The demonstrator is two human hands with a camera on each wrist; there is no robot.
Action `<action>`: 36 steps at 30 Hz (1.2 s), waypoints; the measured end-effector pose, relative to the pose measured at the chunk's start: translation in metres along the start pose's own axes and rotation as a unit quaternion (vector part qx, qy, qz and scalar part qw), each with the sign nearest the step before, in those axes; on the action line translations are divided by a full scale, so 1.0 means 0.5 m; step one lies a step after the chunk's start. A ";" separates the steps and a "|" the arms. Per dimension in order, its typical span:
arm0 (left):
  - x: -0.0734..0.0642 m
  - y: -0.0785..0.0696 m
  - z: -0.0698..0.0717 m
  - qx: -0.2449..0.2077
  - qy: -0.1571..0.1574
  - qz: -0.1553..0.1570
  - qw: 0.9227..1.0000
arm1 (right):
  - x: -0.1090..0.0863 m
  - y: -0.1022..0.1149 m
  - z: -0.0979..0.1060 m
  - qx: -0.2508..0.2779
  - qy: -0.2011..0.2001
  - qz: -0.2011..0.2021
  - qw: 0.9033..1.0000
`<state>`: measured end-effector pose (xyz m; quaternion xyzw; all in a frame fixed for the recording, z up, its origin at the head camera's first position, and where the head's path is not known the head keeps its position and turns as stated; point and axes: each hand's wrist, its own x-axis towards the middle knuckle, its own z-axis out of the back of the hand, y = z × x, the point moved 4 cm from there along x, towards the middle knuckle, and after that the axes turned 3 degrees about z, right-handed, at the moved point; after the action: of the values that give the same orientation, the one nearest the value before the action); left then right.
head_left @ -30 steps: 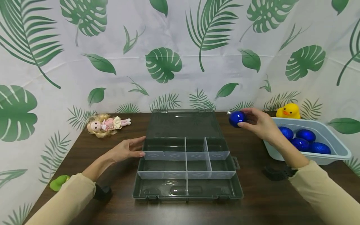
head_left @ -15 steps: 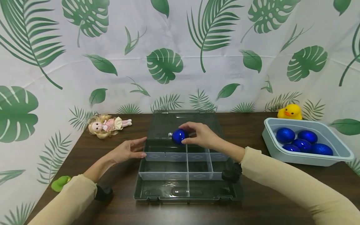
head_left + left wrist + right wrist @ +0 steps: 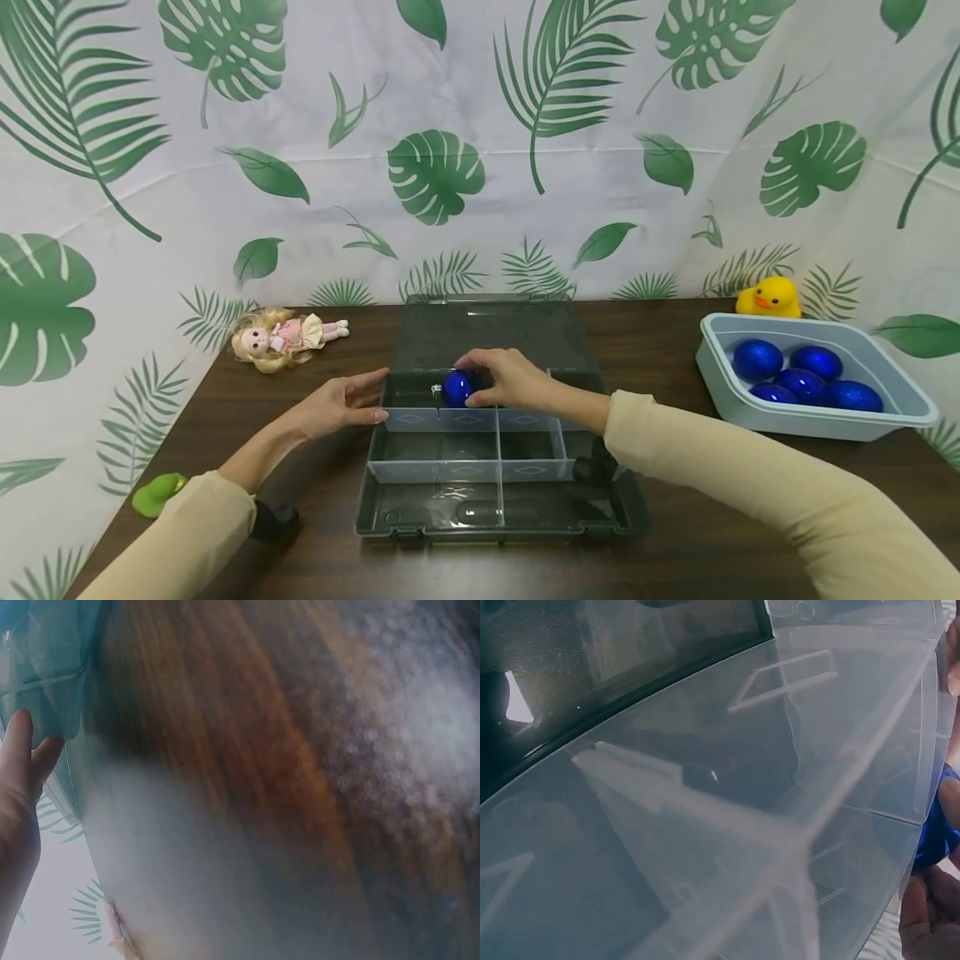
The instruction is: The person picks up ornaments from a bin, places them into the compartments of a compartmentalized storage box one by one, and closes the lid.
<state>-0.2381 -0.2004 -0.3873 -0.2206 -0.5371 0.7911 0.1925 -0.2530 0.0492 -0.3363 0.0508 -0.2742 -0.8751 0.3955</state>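
Observation:
My right hand (image 3: 517,383) pinches a shiny blue Christmas ball (image 3: 456,389) between thumb and fingers. The ball is at the back-left compartment of a dark see-through divider box (image 3: 420,510), its silver cap pointing left. In the right wrist view, the blue ball (image 3: 934,832) and fingertips show at the right edge, partly behind the clear dividers (image 3: 810,847). My left hand (image 3: 337,404) touches the box's left side with relaxed, extended fingers. The left wrist view shows that hand (image 3: 19,795) at its left edge, beside the box.
A pale blue tub (image 3: 825,425) at the right holds several blue balls. Behind it sits a yellow toy duck (image 3: 771,297). A doll (image 3: 288,336) lies at the back left, and a green toy (image 3: 157,494) is near my left sleeve. The box's lid (image 3: 491,329) lies open behind it.
My right hand has carried the blue ball leftward from beside the tub to over the box, then down into the back-left compartment. My left hand has stayed at the box's side.

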 end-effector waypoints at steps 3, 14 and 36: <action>0.000 -0.001 -0.001 -0.001 -0.001 0.001 1.000 | -0.008 -0.005 0.008 0.015 -0.009 -0.008 1.000; 0.001 0.001 -0.006 -0.011 -0.001 -0.001 1.000 | -0.163 -0.117 0.193 0.072 -0.201 -0.054 0.975; -0.001 -0.003 -0.003 -0.009 -0.006 0.018 1.000 | -0.515 -0.381 0.339 -0.172 -0.019 -0.189 0.967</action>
<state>-0.2366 -0.1989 -0.3861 -0.2273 -0.5412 0.7908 0.1735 -0.2556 0.4116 -0.3250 0.0163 -0.1123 -0.9688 0.2205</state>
